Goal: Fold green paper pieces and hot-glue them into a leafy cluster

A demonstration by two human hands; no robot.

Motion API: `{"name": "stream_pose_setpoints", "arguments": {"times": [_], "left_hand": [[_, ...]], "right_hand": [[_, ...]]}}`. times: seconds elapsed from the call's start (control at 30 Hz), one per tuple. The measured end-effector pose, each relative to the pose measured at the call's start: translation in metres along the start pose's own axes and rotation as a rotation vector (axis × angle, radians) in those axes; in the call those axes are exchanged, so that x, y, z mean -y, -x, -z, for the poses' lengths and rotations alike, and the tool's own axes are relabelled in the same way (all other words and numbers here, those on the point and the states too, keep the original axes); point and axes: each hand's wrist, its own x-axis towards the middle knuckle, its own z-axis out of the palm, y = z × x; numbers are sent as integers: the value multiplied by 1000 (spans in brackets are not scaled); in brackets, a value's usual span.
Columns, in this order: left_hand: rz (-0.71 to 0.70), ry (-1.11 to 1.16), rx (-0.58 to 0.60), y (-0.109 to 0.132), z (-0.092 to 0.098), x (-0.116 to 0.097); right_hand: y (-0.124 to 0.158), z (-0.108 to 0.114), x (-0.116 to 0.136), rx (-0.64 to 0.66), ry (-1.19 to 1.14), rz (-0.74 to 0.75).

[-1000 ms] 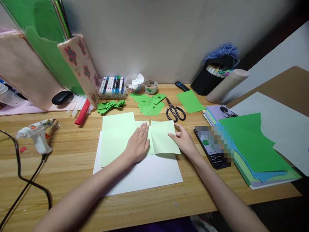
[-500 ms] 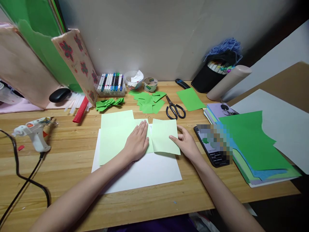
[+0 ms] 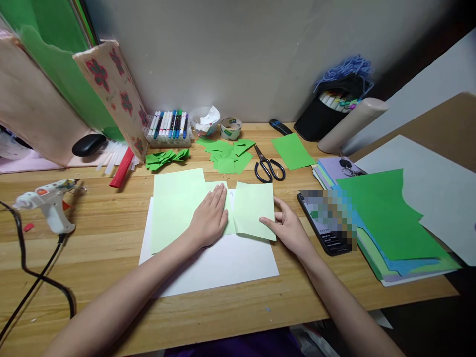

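Note:
My left hand (image 3: 208,216) lies flat with its fingers stretched out, pressing on a pale green sheet of paper (image 3: 174,203). To its right a squarish flap or piece of pale green paper (image 3: 253,206) stands slightly lifted, its lower right corner curling up. My right hand (image 3: 288,225) pinches that piece by its right edge, thumb in front and fingers behind. Both green papers rest over a white sheet (image 3: 223,267) on the wooden table. Whether the two pale green parts are joined at the narrow gap between them, I cannot tell.
Behind the papers lie black-handled scissors (image 3: 268,166), green paper scraps (image 3: 226,157) and a tape roll (image 3: 231,128). A phone (image 3: 325,223) and a stack of coloured paper (image 3: 386,223) are on the right. At left sits a glue gun (image 3: 54,203) with its cord.
The piece in my right hand has tilted very slightly, its lower right corner a touch lower. My left hand stays pressed in place; the whole view has shifted a little.

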Motion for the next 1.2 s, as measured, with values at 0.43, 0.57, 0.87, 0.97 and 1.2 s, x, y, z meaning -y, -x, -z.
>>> {"name": "stream_pose_setpoints", "arguments": {"times": [0.43, 0.57, 0.87, 0.97, 1.2], "left_hand": [[-12, 36, -19, 1, 0, 1], [-17, 32, -25, 0, -1, 2], [12, 141, -27, 6, 6, 0], [52, 399, -57, 6, 21, -4], [308, 1422, -26, -17, 37, -1]], "right_hand": [[12, 3, -6, -18, -39, -19], [17, 6, -9, -39, -69, -31], [22, 20, -13, -50, -175, -16], [14, 14, -6, 39, -217, 45], [-27, -21, 33, 352, -133, 123]]}}
